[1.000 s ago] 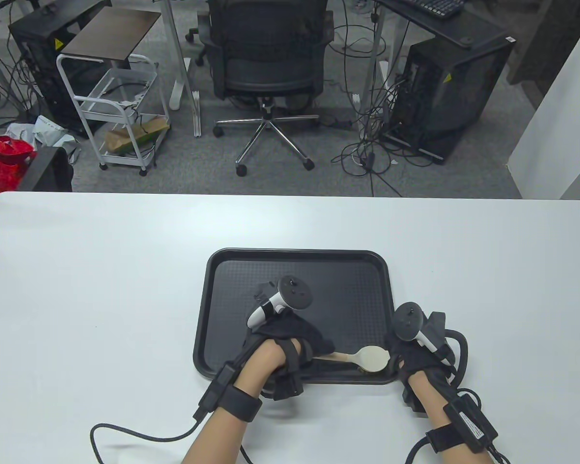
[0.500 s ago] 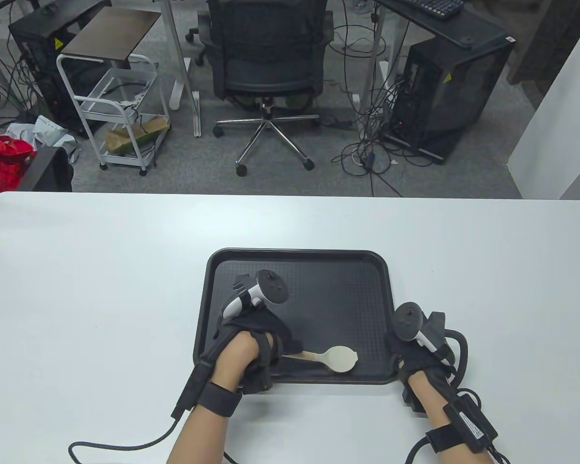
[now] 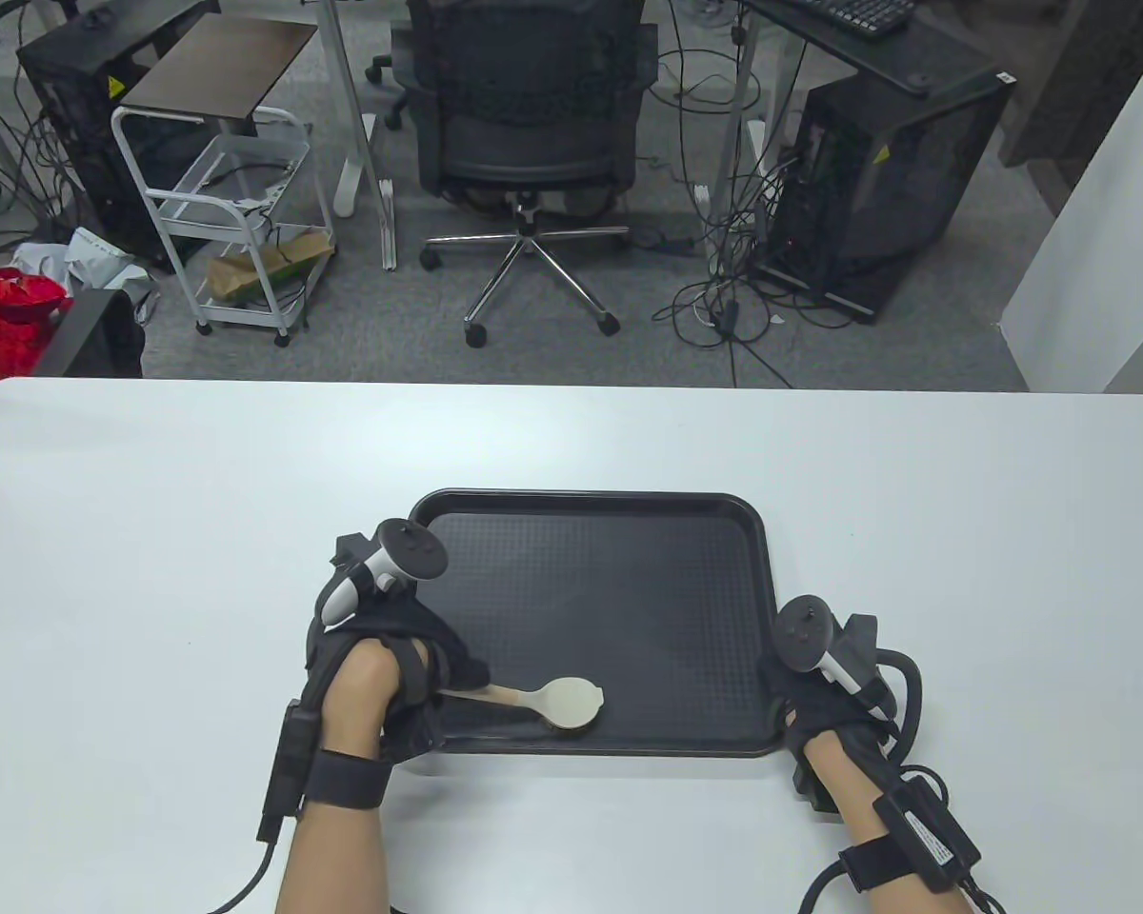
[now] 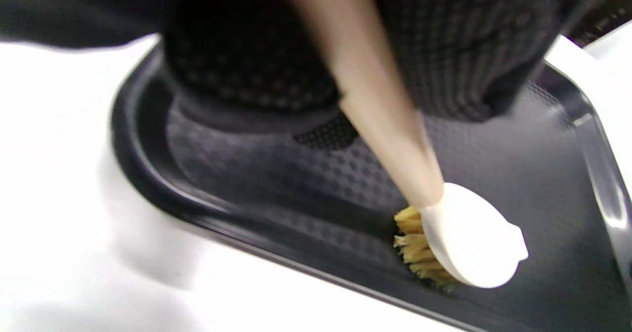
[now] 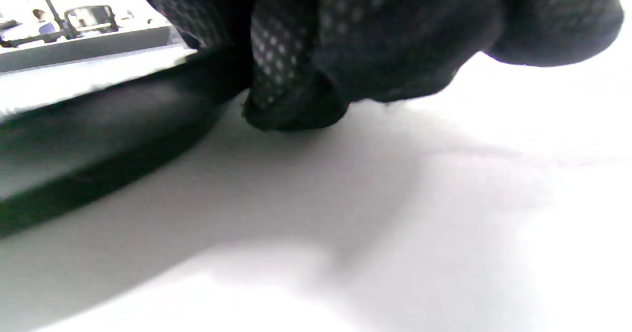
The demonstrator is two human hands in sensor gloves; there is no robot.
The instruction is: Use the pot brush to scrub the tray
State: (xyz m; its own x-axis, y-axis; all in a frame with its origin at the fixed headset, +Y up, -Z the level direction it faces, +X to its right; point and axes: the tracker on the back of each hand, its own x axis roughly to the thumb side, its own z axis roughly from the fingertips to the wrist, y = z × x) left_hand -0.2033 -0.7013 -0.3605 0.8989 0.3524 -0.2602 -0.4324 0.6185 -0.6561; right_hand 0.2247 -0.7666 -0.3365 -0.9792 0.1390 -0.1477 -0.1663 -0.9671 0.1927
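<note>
A black tray (image 3: 714,514) lies on the white table. My left hand (image 3: 391,657) grips the wooden handle of the pot brush (image 3: 571,705), whose round pale head rests on the tray floor near the front left. In the left wrist view the brush (image 4: 469,243) shows yellow bristles pressed down on the tray (image 4: 247,174). My right hand (image 3: 819,685) rests at the tray's front right corner, fingers on its rim. In the right wrist view its fingers (image 5: 296,100) touch the table beside the tray edge (image 5: 98,124).
The white table (image 3: 152,533) stretches wide on both sides of the tray. Glove cables trail off the front edge. Beyond the far edge stand an office chair (image 3: 529,114), a white cart (image 3: 229,228) and computer towers (image 3: 886,181).
My left hand has dragged the brush leftward along the tray's front, from the right corner to the left part. My right hand has stayed at the tray's right corner.
</note>
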